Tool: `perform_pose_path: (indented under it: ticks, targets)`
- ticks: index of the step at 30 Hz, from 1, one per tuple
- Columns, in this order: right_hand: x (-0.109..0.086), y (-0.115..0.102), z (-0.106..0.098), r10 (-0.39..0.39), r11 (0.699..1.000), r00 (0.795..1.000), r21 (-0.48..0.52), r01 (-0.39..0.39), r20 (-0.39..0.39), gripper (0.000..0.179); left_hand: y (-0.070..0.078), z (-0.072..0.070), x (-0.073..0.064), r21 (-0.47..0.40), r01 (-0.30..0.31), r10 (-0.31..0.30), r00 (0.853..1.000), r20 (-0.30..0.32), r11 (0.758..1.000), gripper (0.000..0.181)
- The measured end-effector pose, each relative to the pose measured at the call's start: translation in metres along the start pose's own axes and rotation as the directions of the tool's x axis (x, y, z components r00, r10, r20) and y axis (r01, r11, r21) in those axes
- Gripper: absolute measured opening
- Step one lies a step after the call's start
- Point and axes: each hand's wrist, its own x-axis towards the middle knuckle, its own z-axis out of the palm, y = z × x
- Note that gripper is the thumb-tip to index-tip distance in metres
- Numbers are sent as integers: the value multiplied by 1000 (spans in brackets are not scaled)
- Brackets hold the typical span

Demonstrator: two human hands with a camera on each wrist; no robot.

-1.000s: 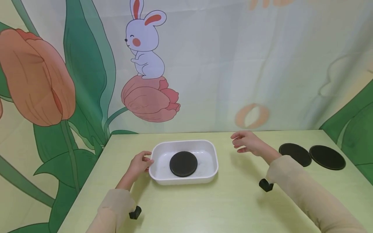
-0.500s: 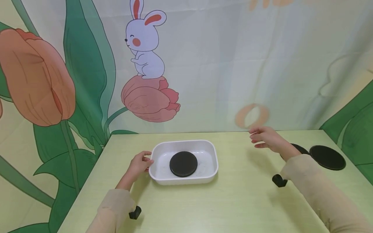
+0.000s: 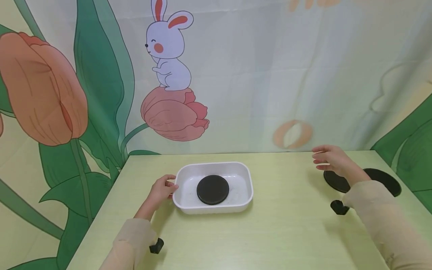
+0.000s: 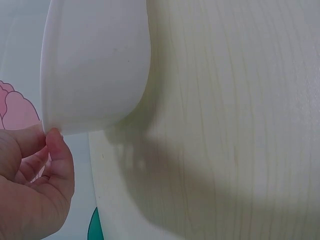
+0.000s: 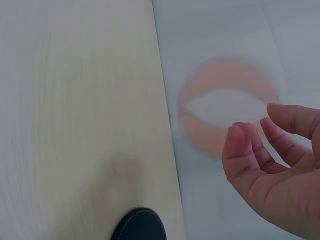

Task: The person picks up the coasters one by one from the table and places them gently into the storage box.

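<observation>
A white rectangular dish (image 3: pixel 216 209) sits on the table, with a round black coaster (image 3: pixel 212 189) lying flat inside it. My left hand (image 3: pixel 160 192) pinches the dish's left rim between thumb and fingers; the left wrist view shows the fingertips (image 4: pixel 54 134) at the rim. To the right, my right hand (image 3: pixel 334 160) hovers over the table holding nothing, fingers loosely bent. Below it lie two more black coasters, a nearer-left coaster (image 3: pixel 334 183) and a far-right coaster (image 3: pixel 388 182), both partly hidden by my wrist and sleeve. One coaster (image 5: pixel 141 227) shows a stitched edge in the right wrist view.
The light wooden table (image 3: pixel 270 232) ends at a fabric backdrop (image 3: pixel 236 93) printed with a rabbit and tulips. A small black wrist camera mount (image 3: pixel 156 246) hangs under the left sleeve, and a similar black mount (image 3: pixel 339 207) under the right one.
My right hand has moved right, away from the dish and over toward the two coasters on the table. The left hand, the dish and the coaster inside have stayed put.
</observation>
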Motion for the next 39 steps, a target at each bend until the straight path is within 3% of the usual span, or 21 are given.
perform_pose_path:
  ticks: [9,20,25,32,39]
  targets:
    - [0,22,-18,4,999,999,-34,-6,-49,51,0,0,1,2,6,-6,1000,0,1000,39]
    - [-1,46,-32,50,999,992,0,-51,-111,38,3,-1,-1,12,-5,5,1000,6,1000,40]
    - [-5,59,-39,84,996,991,26,-81,-102,45,3,-1,-2,6,11,-11,1000,0,1000,39]
    - [-9,82,-46,112,993,990,-28,-115,-90,66,4,0,-3,5,10,-10,1000,-3,1000,39]
    - [-13,99,-53,116,992,983,-27,-121,-140,70,3,-1,-3,-2,13,-13,1000,-4,1000,39]
